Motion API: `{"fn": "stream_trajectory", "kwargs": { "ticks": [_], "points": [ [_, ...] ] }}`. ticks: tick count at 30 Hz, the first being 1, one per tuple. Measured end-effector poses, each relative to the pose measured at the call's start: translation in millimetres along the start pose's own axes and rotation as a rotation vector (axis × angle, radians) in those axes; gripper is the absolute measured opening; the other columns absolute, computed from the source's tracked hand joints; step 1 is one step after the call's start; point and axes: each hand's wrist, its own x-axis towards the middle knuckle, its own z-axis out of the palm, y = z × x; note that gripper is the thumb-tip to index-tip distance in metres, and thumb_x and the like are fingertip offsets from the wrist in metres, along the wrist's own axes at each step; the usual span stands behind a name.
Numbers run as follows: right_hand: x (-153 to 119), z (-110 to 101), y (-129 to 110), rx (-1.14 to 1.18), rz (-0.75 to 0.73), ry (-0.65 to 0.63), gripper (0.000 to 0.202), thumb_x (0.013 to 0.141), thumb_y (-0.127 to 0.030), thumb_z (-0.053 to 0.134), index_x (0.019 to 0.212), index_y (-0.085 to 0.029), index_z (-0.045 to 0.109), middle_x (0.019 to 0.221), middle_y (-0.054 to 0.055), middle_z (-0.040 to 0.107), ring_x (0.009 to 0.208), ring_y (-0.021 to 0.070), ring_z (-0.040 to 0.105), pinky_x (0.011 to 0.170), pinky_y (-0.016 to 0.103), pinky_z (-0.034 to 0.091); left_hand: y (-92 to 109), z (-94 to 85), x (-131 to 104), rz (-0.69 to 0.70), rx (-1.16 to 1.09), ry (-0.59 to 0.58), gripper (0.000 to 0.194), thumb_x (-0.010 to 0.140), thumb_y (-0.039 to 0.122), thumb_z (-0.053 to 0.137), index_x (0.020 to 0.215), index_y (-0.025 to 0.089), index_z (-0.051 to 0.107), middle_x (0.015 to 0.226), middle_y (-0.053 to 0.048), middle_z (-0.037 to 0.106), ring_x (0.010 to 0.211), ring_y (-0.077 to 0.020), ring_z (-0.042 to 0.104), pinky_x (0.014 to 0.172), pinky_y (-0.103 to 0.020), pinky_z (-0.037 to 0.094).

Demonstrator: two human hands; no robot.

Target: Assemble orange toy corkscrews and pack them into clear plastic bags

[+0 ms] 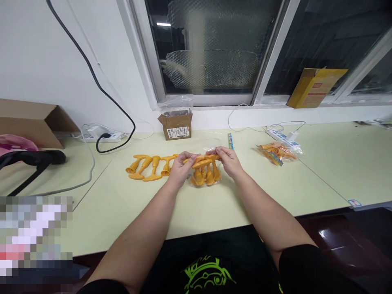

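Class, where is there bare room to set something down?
The table is bare between the left arm, right arm and held bag, and right of the unheld bag. Crowded: the yellow pieces up to the left hand, and around the black cable.

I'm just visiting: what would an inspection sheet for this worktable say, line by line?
Surface: pale green tabletop, with visible seams.
Job's things: yellow pieces in a clear bag; loose yellow pieces lie left of it, another bagged set to the right.
Clutter: small open carton and colourful strip behind.
Grippers: none seen; bare left hand and right hand hold the clear bag.
Cables: black cable plugged into the left power strip.
Surroundings: window, with a yellow carton before it.
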Motion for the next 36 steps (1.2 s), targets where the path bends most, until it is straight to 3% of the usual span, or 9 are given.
{"fn": "stream_trajectory", "kwargs": {
  "ticks": [5, 12, 19, 21, 24, 27, 32, 34, 36],
  "points": [
    [-1, -1, -3, -0.078, -0.048, -0.091, 0.037, 0.082, -0.060, 0.074, 0.091, -0.024, 0.078, 0.099, 0.006, 0.078, 0.098, 0.0232, 0.071, 0.091, 0.039, 0.056, 5, 1.8, -2, 0.010, -0.090, 0.067, 0.037, 0.069, 0.039, 0.090, 0.071, 0.020, 0.058, 0.076, 0.002, 0.061, 0.072, -0.0121, 0.061, 0.073, -0.023, 0.051],
    [6, -15, 8, -0.092, 0.136, -0.033, 0.049, 0.083, -0.068, 0.069, 0.085, -0.020, 0.076, 0.082, 0.005, 0.075, 0.078, 0.0198, 0.070, 0.074, 0.033, 0.059, 6, 4.9, -2, -0.166, -0.118, 0.130, 0.045, 0.068, 0.049, 0.088, 0.093, 0.022, 0.063, 0.091, 0.001, 0.063, 0.075, -0.0124, 0.060, 0.058, -0.021, 0.049],
    [17, -40, 14, -0.188, 0.431, 0.154, 0.021, 0.095, -0.037, 0.055, 0.090, -0.019, 0.065, 0.084, 0.004, 0.070, 0.065, 0.0148, 0.065, 0.061, 0.029, 0.057, -8, 0.7, -2, -0.390, 0.043, -0.018, 0.041, 0.075, 0.042, 0.084, 0.097, 0.018, 0.060, 0.100, -0.007, 0.069, 0.092, -0.0216, 0.069, 0.069, -0.031, 0.060],
    [19, -50, 15, -0.324, 0.397, 0.261, 0.016, 0.093, -0.033, 0.055, 0.089, -0.020, 0.062, 0.088, 0.004, 0.069, 0.065, 0.0139, 0.064, 0.062, 0.029, 0.056, -13, 1.7, -3, -0.459, 0.091, -0.013, 0.039, 0.079, 0.039, 0.082, 0.100, 0.018, 0.057, 0.101, -0.009, 0.068, 0.089, -0.0233, 0.071, 0.068, -0.035, 0.062],
    [18, -58, 12, -0.548, 0.130, 0.421, 0.013, 0.087, -0.032, 0.064, 0.093, -0.021, 0.061, 0.092, 0.003, 0.068, 0.071, 0.0144, 0.061, 0.069, 0.030, 0.054, -23, 3.1, -3, -0.492, 0.111, 0.063, 0.050, 0.079, 0.030, 0.082, 0.115, 0.020, 0.049, 0.108, -0.010, 0.065, 0.088, -0.0222, 0.073, 0.074, -0.040, 0.064],
    [10, -49, 3, -0.552, -0.078, 0.182, 0.018, 0.088, -0.037, 0.067, 0.096, -0.021, 0.064, 0.088, 0.002, 0.066, 0.075, 0.0164, 0.061, 0.074, 0.032, 0.053, -30, 1.5, -3, -0.402, 0.098, 0.085, 0.068, 0.081, 0.024, 0.080, 0.135, 0.022, 0.039, 0.127, -0.014, 0.057, 0.101, -0.0210, 0.072, 0.086, -0.040, 0.063],
    [-16, 0, -18, -0.649, -0.265, -0.631, 0.041, 0.079, -0.045, 0.083, 0.113, -0.025, 0.072, 0.111, 0.005, 0.067, 0.107, 0.0235, 0.060, 0.098, 0.040, 0.048, -35, -6.8, -2, -0.239, 0.279, -0.181, 0.073, 0.091, 0.032, 0.069, 0.151, 0.024, 0.029, 0.147, -0.019, 0.049, 0.125, -0.0249, 0.063, 0.107, -0.045, 0.052],
    [-27, 18, -22, -0.774, -0.278, -0.799, 0.045, 0.073, -0.046, 0.088, 0.111, -0.027, 0.074, 0.115, 0.006, 0.065, 0.115, 0.0261, 0.055, 0.103, 0.042, 0.044, -36, -9.4, -1, -0.196, 0.323, -0.268, 0.072, 0.091, 0.032, 0.068, 0.151, 0.024, 0.030, 0.149, -0.019, 0.049, 0.130, -0.0259, 0.060, 0.111, -0.047, 0.049],
    [-36, 29, -23, -0.890, -0.273, -0.815, 0.036, 0.074, -0.041, 0.088, 0.105, -0.027, 0.076, 0.114, 0.005, 0.063, 0.116, 0.0269, 0.052, 0.105, 0.044, 0.041, -37, -11.0, 0, -0.181, 0.326, -0.275, 0.071, 0.089, 0.029, 0.068, 0.150, 0.023, 0.031, 0.149, -0.019, 0.049, 0.125, -0.0242, 0.063, 0.109, -0.046, 0.049]
  ]
}}
